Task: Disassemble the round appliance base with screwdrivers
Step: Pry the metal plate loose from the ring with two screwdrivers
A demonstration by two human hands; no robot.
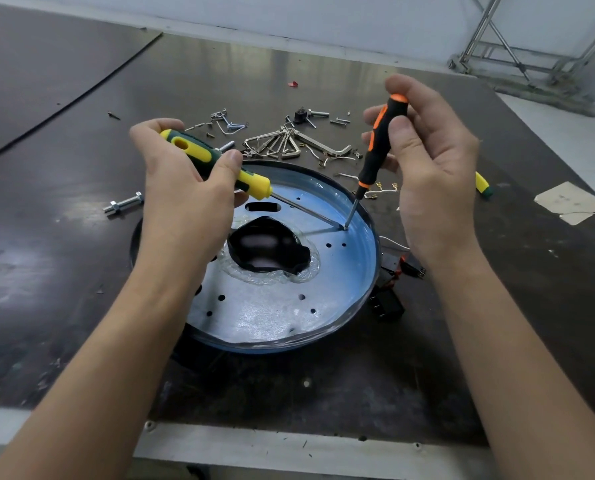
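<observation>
The round appliance base lies in the middle of the dark table, a shallow metal dish under bluish film with a torn black hole at its centre. My left hand grips a yellow-and-green screwdriver, whose long shaft slants right across the dish. My right hand holds an orange-and-black screwdriver almost upright. Both tips meet at one spot on the dish's right side.
Hex keys, loose screws and wire clips lie scattered behind the base. A bolt lies to the left. Another yellow screwdriver handle shows past my right hand. Black parts with wires sit by the base's right edge. Paper scraps lie far right.
</observation>
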